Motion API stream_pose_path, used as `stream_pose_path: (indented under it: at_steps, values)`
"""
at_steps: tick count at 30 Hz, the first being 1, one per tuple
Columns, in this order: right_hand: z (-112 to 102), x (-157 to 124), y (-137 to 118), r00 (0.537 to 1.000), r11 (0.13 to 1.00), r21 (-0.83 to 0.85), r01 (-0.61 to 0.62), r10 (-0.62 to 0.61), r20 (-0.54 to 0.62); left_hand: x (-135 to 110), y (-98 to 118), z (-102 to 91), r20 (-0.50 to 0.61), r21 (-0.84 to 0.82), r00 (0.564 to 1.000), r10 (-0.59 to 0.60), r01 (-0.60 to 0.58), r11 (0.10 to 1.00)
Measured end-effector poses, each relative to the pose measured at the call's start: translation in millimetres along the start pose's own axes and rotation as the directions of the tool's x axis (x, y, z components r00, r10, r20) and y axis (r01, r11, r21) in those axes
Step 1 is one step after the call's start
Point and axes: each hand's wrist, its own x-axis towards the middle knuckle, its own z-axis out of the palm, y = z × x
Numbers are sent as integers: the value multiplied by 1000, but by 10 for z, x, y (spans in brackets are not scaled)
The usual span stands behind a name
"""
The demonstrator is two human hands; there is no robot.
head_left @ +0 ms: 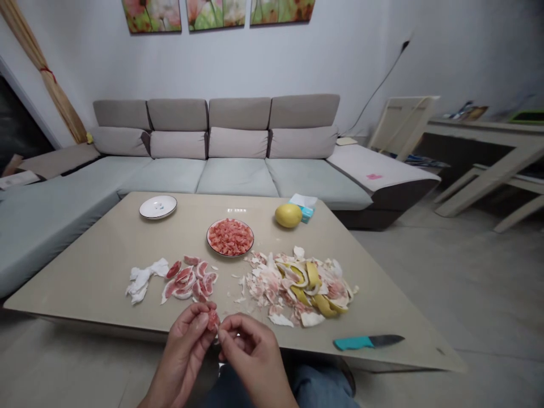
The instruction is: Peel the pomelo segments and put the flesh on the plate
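Pomelo segment [212, 320] is pinched just off the near edge of the table [80, 283], between the left hand [182, 351] and the right hand [253, 354]. Both hands are curled and closed, with their fingertips meeting on the pink flesh, and the fingers hide part of the segment.

Much of the fruit is already done: a round white plate [208, 238] at mid-table holds a heaped mound of loose pink pulp [230, 237]. Directly ahead of the left hand, a cluster of pink segments [189, 280] still lies on the tabletop with pale membrane attached, so that portion remains unstripped. Crumpled tissue [142, 280] lies just left of them. To the right spreads a heap of yellow rind and white pith [297, 286].

A whole yellow pomelo [288, 215] sits uncut at the far side, beside a blue tissue pack [304, 207]. A small white saucer [157, 207] stands far left, and a teal-handled knife [368, 341] lies near the right edge.
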Motion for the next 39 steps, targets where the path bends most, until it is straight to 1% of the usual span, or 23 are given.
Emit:
stream_pose_path:
  at_steps: [2, 4, 5, 7, 9, 12, 13, 14, 17, 20, 22, 23, 24, 25, 27, 28, 29, 31, 33, 36, 39]
  values:
    - [17, -67, 50, 999, 998, -35, 45, -44, 9, 20, -15, 5, -59, -49, 998, 19, -21, 999]
    - [7, -131, 74, 993, 990, -82, 114, -111, 44, 57, -10, -14, -121, -103, 992, 29, -42, 994]
    - [-16, -150, 70, 987, 982, -114, 154, -148, 59, 76, -2, -30, -139, -124, 990, 24, -42, 991]
    - [-110, -140, 41, 974, 953, -203, 227, -219, 60, 99, 21, -62, -127, -143, 992, -16, -2, 990]
    - [-268, -50, 19, 951, 896, -330, 297, -307, 25, 92, 47, -79, -91, -145, 994, -55, 42, 989]
    - [-577, 196, 78, 886, 750, -537, 385, -464, -13, 38, 78, -67, -61, -86, 997, -53, 48, 995]
    - [-679, 286, 123, 870, 702, -598, 387, -493, -17, 17, 84, -57, -43, -39, 998, -45, 44, 998]
    - [-772, 371, 172, 864, 656, -658, 368, -502, -17, 0, 88, -48, -21, 19, 999, -36, 36, 999]
    - [-967, 553, 296, 865, 534, -809, 247, -498, -65, -15, 81, -46, 22, 193, 999, 31, -34, 981]
    - [-1023, 617, 313, 874, 444, -884, 145, -477, -97, 22, 60, -83, 32, 327, 992, 119, -123, 937]
    - [-990, 601, 269, 886, 424, -900, 104, -450, -110, 52, 51, -109, 51, 379, 987, 153, -161, 911]
    - [-954, 577, 236, 894, 444, -890, 105, -435, -111, 64, 49, -116, 60, 393, 984, 170, -180, 902]
    - [-905, 541, 198, 904, 493, -861, 129, -414, -101, 72, 49, -118, 73, 404, 980, 187, -200, 892]
    - [-845, 495, 156, 921, 568, -805, 169, -383, -76, 76, 52, -114, 89, 416, 976, 199, -218, 883]
    - [-697, 380, 72, 955, 754, -608, 248, -296, 23, 75, 66, -90, 126, 444, 970, 206, -241, 863]
    - [-618, 318, 34, 965, 830, -495, 256, -246, 87, 72, 77, -75, 145, 461, 969, 198, -243, 853]
    - [-541, 260, 1, 966, 878, -405, 256, -221, 131, 67, 89, -58, 164, 477, 968, 188, -245, 844]
    - [-410, 170, -49, 961, 916, -310, 256, -206, 184, 57, 114, -31, 196, 506, 964, 178, -255, 824]
    - [-327, 123, -82, 955, 912, -306, 273, -221, 196, 47, 134, -15, 210, 521, 960, 184, -270, 810]
    - [-285, 113, -128, 952, 893, -342, 293, -240, 189, 33, 144, -13, 205, 507, 965, 165, -249, 825]
    - [-284, 121, -163, 959, 905, -330, 270, -224, 172, 16, 136, -15, 187, 472, 976, 114, -191, 861]
